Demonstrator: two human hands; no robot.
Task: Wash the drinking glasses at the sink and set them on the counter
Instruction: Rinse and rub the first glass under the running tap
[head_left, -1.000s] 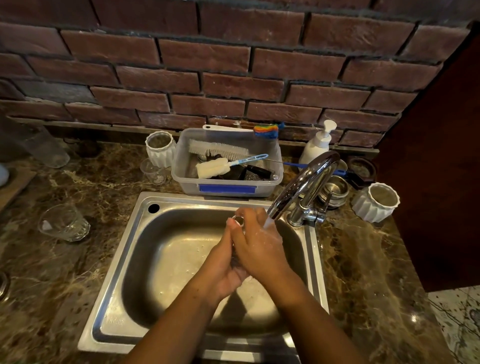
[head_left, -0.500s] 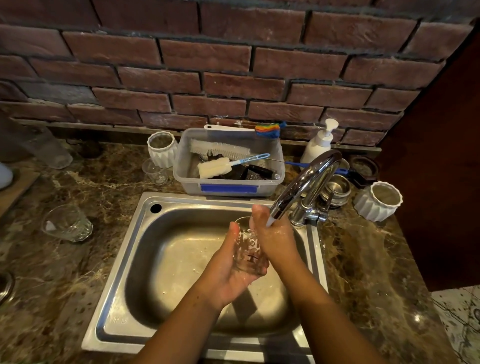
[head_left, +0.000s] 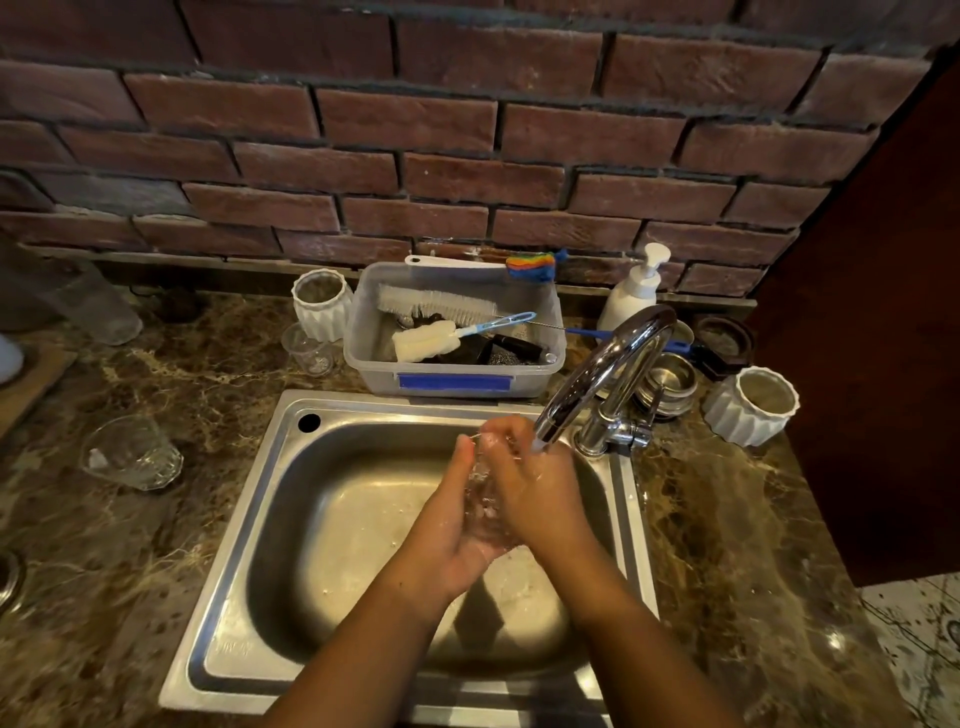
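centre frame | glass (head_left: 482, 501) held beneath tap (head_left: 597, 379) over sink (head_left: 270, 519), presumably so rinse water drains | left hand (head_left: 447, 525) fingers cupped round it | right hand (head_left: 540, 493) fingers wrapped round it

The faucet spout (head_left: 597, 374) arches over the sink's (head_left: 311, 519) right side; the plastic tub (head_left: 452, 376) crowds the back rim. Basin's left half open; one glass (head_left: 132, 453) on the left bench (head_left: 104, 571).
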